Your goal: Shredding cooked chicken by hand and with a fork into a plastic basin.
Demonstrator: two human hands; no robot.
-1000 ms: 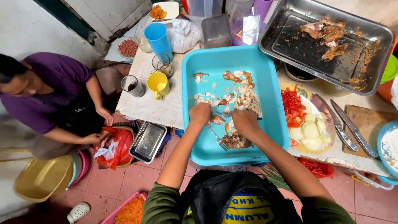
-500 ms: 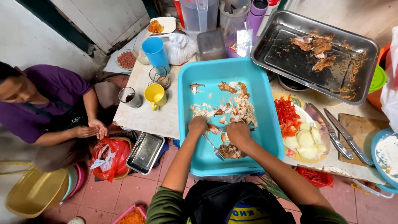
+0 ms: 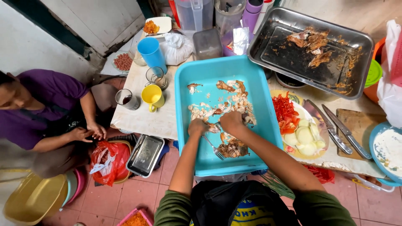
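Observation:
A turquoise plastic tray (image 3: 259, 96) lies on the table in front of me, holding shredded cooked chicken (image 3: 226, 106) and a larger browned piece (image 3: 232, 148) near its front. My left hand (image 3: 197, 126) and my right hand (image 3: 231, 122) are both down in the tray, fingers closed on a piece of chicken between them. A metal fork (image 3: 213, 148) lies in the tray just below my left hand.
A steel roasting pan (image 3: 276, 50) with chicken scraps sits at the back right. A plate (image 3: 312, 155) of red chillies and pale slices, two knives (image 3: 339, 129), a wooden board, cups, and a yellow mug (image 3: 153, 97) surround the tray. A person in purple (image 3: 39, 109) crouches at left beside buckets.
My hands have stayed in the tray's middle, working slightly together over the chicken. The person at left has shifted their hands near the red bag.

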